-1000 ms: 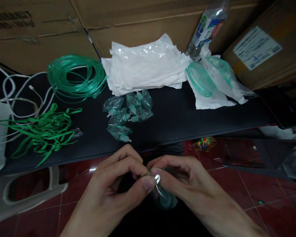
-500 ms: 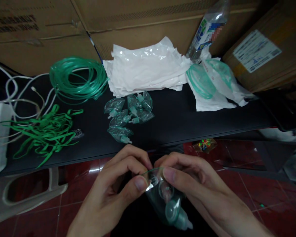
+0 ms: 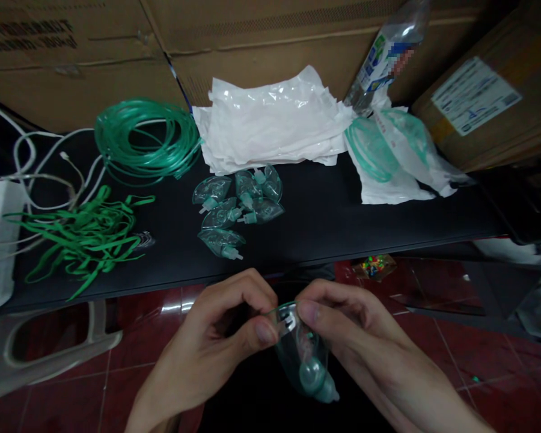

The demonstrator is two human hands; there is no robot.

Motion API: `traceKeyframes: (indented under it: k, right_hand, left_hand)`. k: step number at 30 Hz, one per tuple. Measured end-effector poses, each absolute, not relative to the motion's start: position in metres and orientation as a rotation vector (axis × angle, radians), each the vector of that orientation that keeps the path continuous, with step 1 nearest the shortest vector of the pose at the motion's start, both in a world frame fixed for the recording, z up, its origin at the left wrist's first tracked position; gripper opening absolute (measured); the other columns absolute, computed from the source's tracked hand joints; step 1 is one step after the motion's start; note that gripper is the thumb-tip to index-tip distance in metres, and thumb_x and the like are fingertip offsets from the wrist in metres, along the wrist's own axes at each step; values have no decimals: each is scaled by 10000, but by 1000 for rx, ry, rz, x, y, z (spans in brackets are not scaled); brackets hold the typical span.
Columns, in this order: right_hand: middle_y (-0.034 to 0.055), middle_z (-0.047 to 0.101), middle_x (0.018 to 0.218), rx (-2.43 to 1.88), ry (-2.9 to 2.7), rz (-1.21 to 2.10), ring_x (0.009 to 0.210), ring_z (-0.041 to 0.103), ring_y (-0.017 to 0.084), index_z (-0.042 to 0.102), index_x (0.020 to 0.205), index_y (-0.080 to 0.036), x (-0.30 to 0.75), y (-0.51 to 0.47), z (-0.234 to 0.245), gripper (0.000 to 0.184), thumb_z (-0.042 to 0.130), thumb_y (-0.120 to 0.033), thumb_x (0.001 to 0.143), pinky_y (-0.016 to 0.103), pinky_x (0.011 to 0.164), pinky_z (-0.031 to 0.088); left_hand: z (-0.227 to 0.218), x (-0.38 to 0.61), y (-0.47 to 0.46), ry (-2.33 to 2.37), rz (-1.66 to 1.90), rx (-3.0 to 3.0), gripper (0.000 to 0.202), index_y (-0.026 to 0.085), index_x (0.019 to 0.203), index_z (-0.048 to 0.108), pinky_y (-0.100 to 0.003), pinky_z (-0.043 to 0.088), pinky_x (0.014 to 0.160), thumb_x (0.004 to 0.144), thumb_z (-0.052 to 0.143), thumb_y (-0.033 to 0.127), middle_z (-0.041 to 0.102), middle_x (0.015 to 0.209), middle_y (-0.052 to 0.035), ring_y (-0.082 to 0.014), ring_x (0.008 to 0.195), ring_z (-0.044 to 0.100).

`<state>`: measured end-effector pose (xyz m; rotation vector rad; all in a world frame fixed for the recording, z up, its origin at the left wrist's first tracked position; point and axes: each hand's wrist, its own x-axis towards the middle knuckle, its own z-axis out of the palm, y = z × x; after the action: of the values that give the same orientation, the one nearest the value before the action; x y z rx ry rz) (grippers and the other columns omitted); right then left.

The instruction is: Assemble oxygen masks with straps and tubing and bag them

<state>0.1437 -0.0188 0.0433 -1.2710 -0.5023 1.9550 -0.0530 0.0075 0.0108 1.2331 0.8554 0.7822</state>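
Observation:
A clear green oxygen mask [image 3: 313,373] hangs over my lap, its connector pointing down to the right. My right hand [image 3: 347,319] is closed on the mask's upper edge, thumb on top. At the same edge my left hand [image 3: 234,331] pinches the end of a small shiny metal nose clip [image 3: 289,322], whose other end meets the mask. The left fingertips behind the edge are partly hidden. Beyond my hands, several similar masks [image 3: 220,242] lie grouped on the black tabletop [image 3: 324,222].
Coiled green tubing [image 3: 117,144], green elastic straps [image 3: 85,240] and small metal strips [image 3: 145,239] lie at left. A stack of white packets [image 3: 275,120] is at the back. Right of it are a bagged mask set [image 3: 374,156], a plastic bottle [image 3: 383,60] and a cardboard box [image 3: 514,36].
The mask has swung slightly up and left. The metal nose clip has moved up and right along the mask's edge with my left fingers. My view has shifted a little.

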Motion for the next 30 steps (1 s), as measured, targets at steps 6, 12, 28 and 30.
traceKeyframes:
  k: [6,12,28,30]
  right_hand:
    - [-22,777,1033,-1369,-913,1591,964,747,157,670,1219,-344,138,-27,33,406,843,-291,855,247,873,591]
    - [47,672,1359,-1424,-1609,861,1266,663,183,666,1263,-285,134,-35,18,409,785,-178,887,258,1091,533]
    - [109,794,1149,-1189,-1754,637,1152,719,194,694,1196,-113,136,-28,20,322,692,20,903,299,1031,594]
    - [97,798,1179,-1143,-1804,663,1205,702,202,694,1235,-136,139,-28,20,367,691,21,903,316,1080,564]
  left_hand:
    - [-1,-42,3,1022,860,1041,391,193,730,630,-233,346,599,940,706,514,498,721,37,-114,658,428]
    - [-11,-34,-1,1085,846,759,387,200,724,663,-242,305,587,878,768,539,454,682,47,-119,650,382]
    - [-10,-32,-12,955,977,897,133,272,834,790,-207,464,755,914,780,378,672,835,28,-124,818,608]
    - [-5,-36,-12,958,942,949,107,283,869,797,-207,478,779,914,779,378,705,875,22,-134,861,640]
